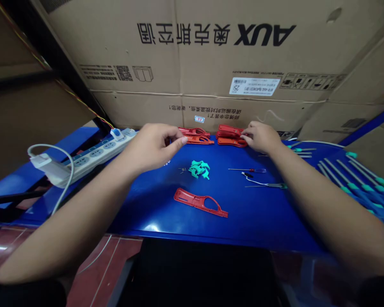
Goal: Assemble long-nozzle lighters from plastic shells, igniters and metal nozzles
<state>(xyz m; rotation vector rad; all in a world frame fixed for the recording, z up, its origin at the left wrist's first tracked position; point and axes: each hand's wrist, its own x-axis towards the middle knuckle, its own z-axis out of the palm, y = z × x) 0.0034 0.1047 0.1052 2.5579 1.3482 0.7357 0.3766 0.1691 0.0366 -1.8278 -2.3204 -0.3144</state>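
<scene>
The left hand (160,145) is hovering near the worktop's (147,204) far edge, its thumb and fingers bending into a rounded loop beside the left shells (198,139), one red, one orange; whether it is grasping anything, I cannot tell. The right hand (259,136) is touching the right end of the stack (228,131), red and orange plastic shells lying along the same edge; its fingertips are bunching there, but I cannot tell whether they are gripping.

A single red shell (201,202) is lying near the worktop's near edge, its smooth, ribbed hollow facing up, an oval opening piercing its narrowing right half. Behind it, angular green pieces (199,169) are forming a loose, matte heap, with tiny metal pins (183,170) scattering just left. Toward the right edge, a slim screwdriver (259,170) with a glossy, translucent handle is lying near a thin white wire (252,181). Long-shafted tools (352,186) are fanning across the right side. Corrugated carton (195,55), creased and printed, is standing behind the far edge.
</scene>
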